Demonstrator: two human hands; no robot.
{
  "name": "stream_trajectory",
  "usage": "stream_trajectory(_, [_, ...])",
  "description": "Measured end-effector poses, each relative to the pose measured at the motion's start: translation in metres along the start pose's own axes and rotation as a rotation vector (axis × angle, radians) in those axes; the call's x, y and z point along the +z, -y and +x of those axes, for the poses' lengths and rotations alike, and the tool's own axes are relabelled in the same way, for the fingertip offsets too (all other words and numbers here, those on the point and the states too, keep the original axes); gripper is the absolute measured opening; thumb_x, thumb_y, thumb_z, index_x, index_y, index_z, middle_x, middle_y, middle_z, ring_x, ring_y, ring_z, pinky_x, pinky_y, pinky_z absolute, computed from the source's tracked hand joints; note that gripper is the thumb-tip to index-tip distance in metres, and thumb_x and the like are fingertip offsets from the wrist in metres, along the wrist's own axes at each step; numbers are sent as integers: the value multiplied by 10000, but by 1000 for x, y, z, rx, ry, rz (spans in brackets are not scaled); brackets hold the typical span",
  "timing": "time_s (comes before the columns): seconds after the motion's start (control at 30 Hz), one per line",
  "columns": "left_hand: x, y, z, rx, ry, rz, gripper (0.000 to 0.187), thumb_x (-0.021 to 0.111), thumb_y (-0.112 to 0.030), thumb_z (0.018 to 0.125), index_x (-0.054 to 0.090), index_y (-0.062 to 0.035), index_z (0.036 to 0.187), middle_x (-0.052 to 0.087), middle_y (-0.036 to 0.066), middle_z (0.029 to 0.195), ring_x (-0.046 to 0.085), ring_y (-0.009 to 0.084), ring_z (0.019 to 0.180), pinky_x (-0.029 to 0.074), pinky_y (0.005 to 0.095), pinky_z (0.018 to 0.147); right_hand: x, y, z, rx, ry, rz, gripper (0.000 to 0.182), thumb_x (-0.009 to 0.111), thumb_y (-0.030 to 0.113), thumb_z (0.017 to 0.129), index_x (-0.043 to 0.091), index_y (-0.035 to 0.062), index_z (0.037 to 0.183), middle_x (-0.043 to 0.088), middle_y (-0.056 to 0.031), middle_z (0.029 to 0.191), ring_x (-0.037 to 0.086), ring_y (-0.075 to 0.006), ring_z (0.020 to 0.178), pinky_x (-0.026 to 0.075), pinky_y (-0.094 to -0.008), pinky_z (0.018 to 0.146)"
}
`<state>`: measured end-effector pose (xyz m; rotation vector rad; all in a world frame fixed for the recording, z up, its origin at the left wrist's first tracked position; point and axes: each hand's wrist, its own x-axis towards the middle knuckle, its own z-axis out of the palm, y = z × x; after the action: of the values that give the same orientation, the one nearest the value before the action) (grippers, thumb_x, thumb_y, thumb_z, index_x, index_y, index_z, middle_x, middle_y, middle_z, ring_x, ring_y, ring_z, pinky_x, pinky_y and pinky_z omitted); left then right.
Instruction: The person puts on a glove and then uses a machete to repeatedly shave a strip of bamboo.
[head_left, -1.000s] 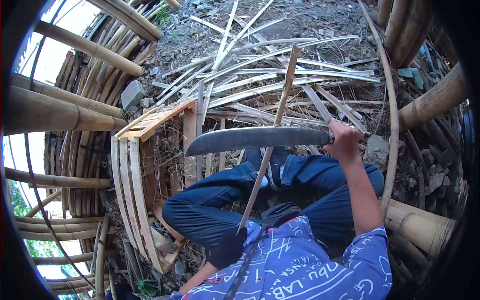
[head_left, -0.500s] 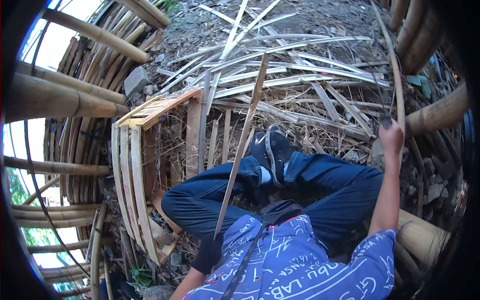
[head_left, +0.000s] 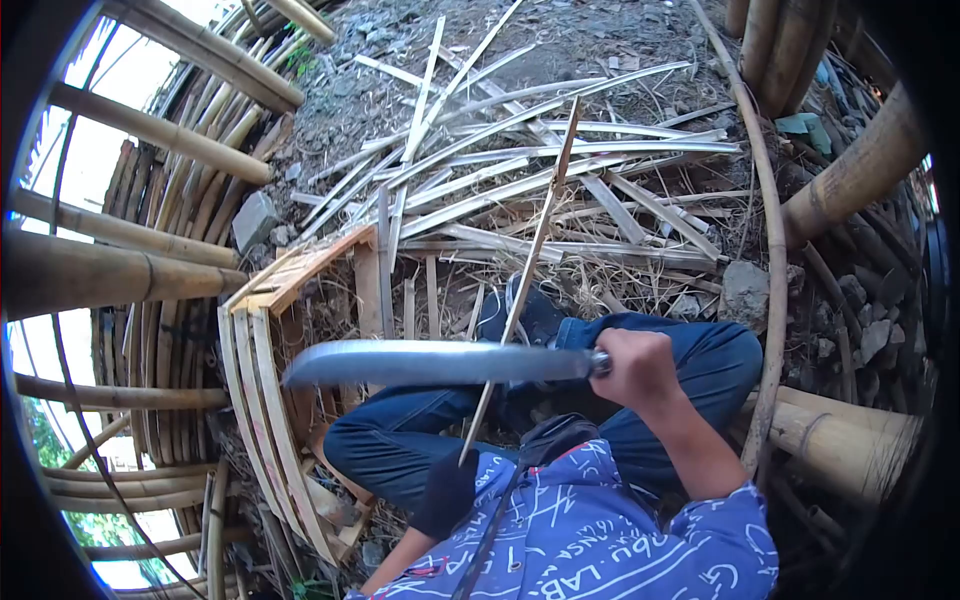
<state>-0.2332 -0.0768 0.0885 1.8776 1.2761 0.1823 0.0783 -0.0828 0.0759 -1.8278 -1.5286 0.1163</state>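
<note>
My right hand (head_left: 637, 365) is closed around the handle of a machete (head_left: 440, 362). Its broad, shiny blade lies level across my lap in this view, tip toward the left, overlapping a long bamboo strip (head_left: 545, 220). That strip slants from low near my belly up to the far middle, and my left hand (head_left: 447, 495), in a black glove, is closed at its lower end. My legs in blue jeans (head_left: 670, 370) are crossed beneath the blade.
A slatted wooden crate (head_left: 262, 390) stands by my left knee. Many split bamboo strips (head_left: 470, 150) lie heaped on the ground ahead. A bamboo pole (head_left: 768, 230) runs along the right side, with stones (head_left: 745, 290) beside it. Stacked bamboo (head_left: 165, 340) lines the left.
My right hand has come in from the far right to above my right leg, swinging the machete blade across to the left. My left hand and strip moved slightly right in view.
</note>
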Motion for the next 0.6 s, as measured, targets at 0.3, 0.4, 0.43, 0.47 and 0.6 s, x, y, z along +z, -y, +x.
stream_trajectory(0.3, [12, -9, -5, 73, 125, 80, 133, 480, -85, 887, 535, 32, 855, 540, 249, 717, 544, 428, 656, 405, 467, 562, -23, -56, 53, -178, 100, -320, 215, 679, 137, 552, 517, 65, 673, 575, -134, 611, 611, -311, 582, 494, -409, 558])
stream_trajectory(0.4, [10, -14, -9, -6, 179, 66, 105, 485, -43, 844, 541, 39, 875, 557, 232, 752, 563, 413, 662, 431, 468, 568, -44, -88, 74, -97, 43, -452, 195, 677, 136, 581, 537, 57, 691, 584, -138, 612, 617, -321, 572, 502, -408, 554])
stream_trajectory(0.43, [9, -13, -8, 100, 220, 150, 110, 492, -36, 823, 542, 44, 880, 566, 231, 768, 570, 408, 655, 440, 470, 571, -51, -93, 77, -75, 34, -507, 197, 682, 138, 584, 544, 55, 699, 583, -134, 612, 617, -325, 570, 502, -407, 552])
stream_trajectory(0.47, [8, -13, -5, 212, 252, 233, 121, 499, -29, 803, 542, 48, 885, 574, 229, 784, 577, 402, 649, 449, 471, 574, -53, -97, 77, -101, 45, -487, 216, 699, 148, 580, 543, 58, 700, 581, -126, 607, 617, -324, 571, 500, -413, 551])
stream_trajectory(0.6, [10, -4, -6, 278, 209, 307, 151, 527, -42, 781, 552, 47, 901, 575, 230, 792, 590, 379, 654, 458, 466, 568, -56, -97, 73, -91, 21, -505, 163, 667, 120, 598, 568, 60, 712, 612, -134, 636, 638, -309, 599, 527, -417, 579])
